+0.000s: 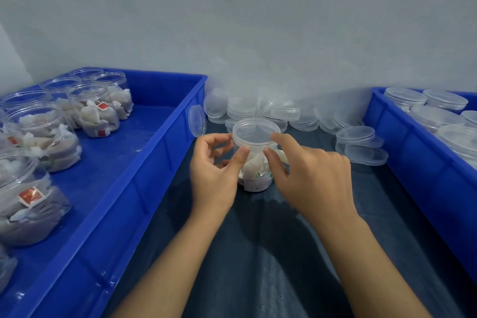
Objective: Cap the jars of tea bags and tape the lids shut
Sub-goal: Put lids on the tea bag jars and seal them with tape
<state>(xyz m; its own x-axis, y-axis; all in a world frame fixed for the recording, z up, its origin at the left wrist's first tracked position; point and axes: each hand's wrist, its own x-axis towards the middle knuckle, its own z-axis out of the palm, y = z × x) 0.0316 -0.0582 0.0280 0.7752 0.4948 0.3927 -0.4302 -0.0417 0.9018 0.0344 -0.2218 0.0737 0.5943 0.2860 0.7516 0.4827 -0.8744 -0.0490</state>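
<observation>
1. A small clear plastic jar of white tea bags [255,175] stood on the dark blue cloth-covered surface [284,253], between two blue plastic crates [144,188].
2. A round translucent plastic lid [254,133] sat on its mouth.
3. The left hand [214,175] curled its fingers round the jar's neck; the right hand [317,175] pinched the lid's rim.
4. The jar looked light, thin-walled and smooth, so likely slippery and easily squeezed; the stiffer neck and rim seemed the best hold.
</observation>
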